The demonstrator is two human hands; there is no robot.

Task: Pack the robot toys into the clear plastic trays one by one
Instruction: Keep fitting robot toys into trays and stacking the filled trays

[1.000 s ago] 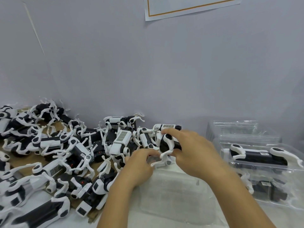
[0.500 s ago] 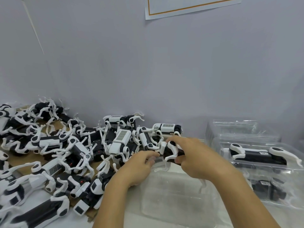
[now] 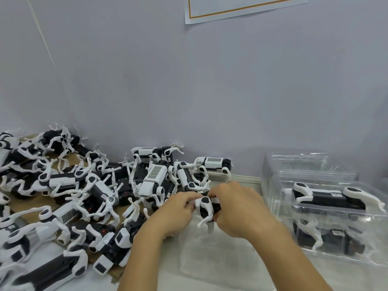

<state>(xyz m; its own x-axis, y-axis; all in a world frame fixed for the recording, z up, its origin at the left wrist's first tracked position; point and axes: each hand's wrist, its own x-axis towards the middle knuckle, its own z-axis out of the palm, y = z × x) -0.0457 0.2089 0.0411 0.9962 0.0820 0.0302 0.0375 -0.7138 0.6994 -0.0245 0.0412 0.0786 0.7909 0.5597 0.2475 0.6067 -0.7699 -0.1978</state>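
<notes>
A black-and-white robot dog toy [image 3: 205, 208] is held between both hands, just above an empty clear plastic tray [image 3: 220, 257] lying in front of me. My left hand [image 3: 178, 213] grips its left end with curled fingers. My right hand [image 3: 237, 208] wraps around its right end, hiding most of the body; white legs hang down below. At the right, a packed tray [image 3: 336, 208] holds a robot toy [image 3: 327, 197], with another packed tray beneath it.
A big pile of robot toys [image 3: 84, 196] covers brown cardboard [image 3: 19, 208] on the left and reaches the wall. Empty clear trays [image 3: 304, 164] are stacked at the back right. A grey wall stands close behind the table.
Both hands have brought the toy away from the pile, toward me and down to just above the empty tray. The left hand has closed tighter on it.
</notes>
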